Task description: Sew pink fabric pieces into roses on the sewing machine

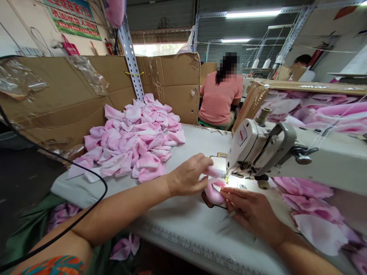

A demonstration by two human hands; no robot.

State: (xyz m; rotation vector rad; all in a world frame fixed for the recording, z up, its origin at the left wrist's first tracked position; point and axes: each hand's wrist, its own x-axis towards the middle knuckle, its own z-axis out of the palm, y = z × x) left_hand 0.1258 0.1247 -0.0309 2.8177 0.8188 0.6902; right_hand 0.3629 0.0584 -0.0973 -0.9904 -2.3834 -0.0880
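A folded pink fabric petal (pixel 213 191) lies under my hands at the front of the sewing machine's presser foot (pixel 227 178). My left hand (pixel 189 176) pinches its upper edge between the fingertips. My right hand (pixel 248 211) presses its fingertips on the petal's right side. A thin metal pointed tool (pixel 228 216) sticks out below my right hand, perhaps held in it. The needle area is lit but partly hidden by the machine head. Part of the petal is hidden by my fingers.
A heap of loose pink fabric petals (pixel 132 141) lies on the white table (pixel 177 236) to the left, against cardboard sheets (pixel 172 80). More pink fabric (pixel 312 214) lies to the right. A black cable (pixel 69 179) crosses the left. A co-worker (pixel 220 95) sits beyond.
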